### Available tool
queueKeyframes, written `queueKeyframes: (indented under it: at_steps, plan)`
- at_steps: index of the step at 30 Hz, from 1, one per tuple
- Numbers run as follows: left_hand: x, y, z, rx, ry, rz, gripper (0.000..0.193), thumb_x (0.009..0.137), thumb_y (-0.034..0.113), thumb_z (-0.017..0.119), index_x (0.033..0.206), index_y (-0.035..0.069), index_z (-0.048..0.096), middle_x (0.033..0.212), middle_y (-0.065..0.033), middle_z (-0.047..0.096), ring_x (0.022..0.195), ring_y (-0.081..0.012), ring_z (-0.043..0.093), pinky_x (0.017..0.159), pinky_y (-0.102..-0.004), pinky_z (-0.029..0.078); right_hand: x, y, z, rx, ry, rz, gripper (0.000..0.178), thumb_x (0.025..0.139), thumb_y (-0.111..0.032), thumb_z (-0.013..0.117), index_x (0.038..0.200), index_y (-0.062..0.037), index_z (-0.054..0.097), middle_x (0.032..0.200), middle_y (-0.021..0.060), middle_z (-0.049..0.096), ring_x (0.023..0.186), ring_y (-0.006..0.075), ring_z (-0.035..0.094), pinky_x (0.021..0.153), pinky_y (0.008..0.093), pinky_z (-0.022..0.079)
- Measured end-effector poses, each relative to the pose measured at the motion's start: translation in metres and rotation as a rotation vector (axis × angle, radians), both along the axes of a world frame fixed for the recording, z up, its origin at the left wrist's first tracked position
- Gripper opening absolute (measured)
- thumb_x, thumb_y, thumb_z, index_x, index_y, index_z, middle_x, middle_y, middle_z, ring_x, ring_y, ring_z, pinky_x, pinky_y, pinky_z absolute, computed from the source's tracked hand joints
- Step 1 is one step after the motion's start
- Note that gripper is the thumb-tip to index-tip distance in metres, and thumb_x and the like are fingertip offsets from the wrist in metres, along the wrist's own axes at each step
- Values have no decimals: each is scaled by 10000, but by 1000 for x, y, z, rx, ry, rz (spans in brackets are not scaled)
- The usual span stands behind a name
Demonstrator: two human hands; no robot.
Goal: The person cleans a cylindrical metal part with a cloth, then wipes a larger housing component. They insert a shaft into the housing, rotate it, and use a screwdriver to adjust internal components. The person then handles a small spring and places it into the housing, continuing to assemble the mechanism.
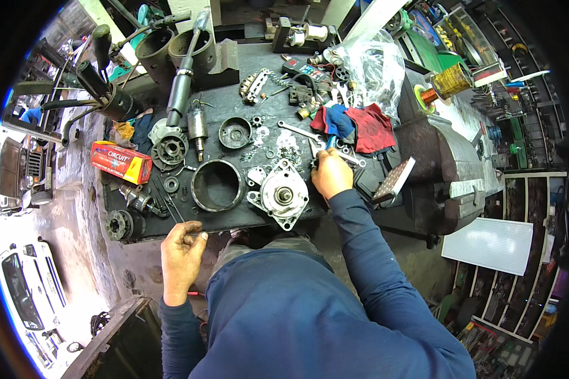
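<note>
My right hand (pixel 332 175) is closed on the bench, right of the metal end housing. A slim light-blue thing (pixel 330 141) shows at its fingertips; my fingers hide the rest. My left hand (pixel 182 256) hovers at the bench's front edge with loosely bent fingers and the thumb apart, holding nothing. Between the hands lies the round metal end housing (pixel 284 195) with a shaft stub in its centre. Left of it stands a wide metal ring housing (pixel 217 185). A combination wrench (pixel 299 131) lies beyond the end housing, near a red and blue cloth (pixel 368 128).
A red and yellow box (pixel 121 162), a gear-faced housing (pixel 169 151) and a cylindrical motor part (pixel 197 126) lie on the left. Behind them stand metal cylinders (pixel 155 54). A bench vise (pixel 439 170) and a copper wire spool (pixel 449 83) flank the right side. Clear plastic (pixel 376 69) lies far right.
</note>
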State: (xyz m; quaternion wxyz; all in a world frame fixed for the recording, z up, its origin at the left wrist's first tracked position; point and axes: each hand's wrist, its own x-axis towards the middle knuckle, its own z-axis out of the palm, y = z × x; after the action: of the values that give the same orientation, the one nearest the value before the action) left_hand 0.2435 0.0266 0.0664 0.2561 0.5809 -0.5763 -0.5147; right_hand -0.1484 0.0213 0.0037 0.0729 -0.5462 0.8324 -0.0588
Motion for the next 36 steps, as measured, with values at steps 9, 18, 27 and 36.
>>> queueKeyframes:
  at_steps: [9,18,27,36]
  plan:
    - [-25,-1,22,-96,112,41,313,939,-42,739,1249,-51,701,1046,-37,715,758,-25,483,702,-189,460,-3,-28,-13,-60,-54,215,439,832,-246,838,1212,-46,746,1257,204,705,1153,371,682,982,480,558]
    - [-67,-2,36,-62,222,-131,305,942,-14,758,1242,-22,707,1059,-36,735,815,-36,566,748,-204,490,1,-16,4,-168,-69,233,559,798,-109,818,1343,-83,693,1258,155,693,1111,367,657,967,469,537]
    - [-87,1,36,-129,118,-260,297,888,9,776,1178,-37,731,977,-51,721,660,-57,496,634,-239,470,-2,-39,-24,15,-45,304,360,876,-270,808,1187,-88,786,1136,145,773,1122,337,691,953,477,520]
    - [-99,-11,42,257,448,-138,442,986,196,793,1337,-51,687,1033,-56,758,780,-60,603,685,-239,505,28,19,91,-300,-981,300,261,946,-104,789,1166,33,760,1017,78,724,925,157,660,838,308,526]
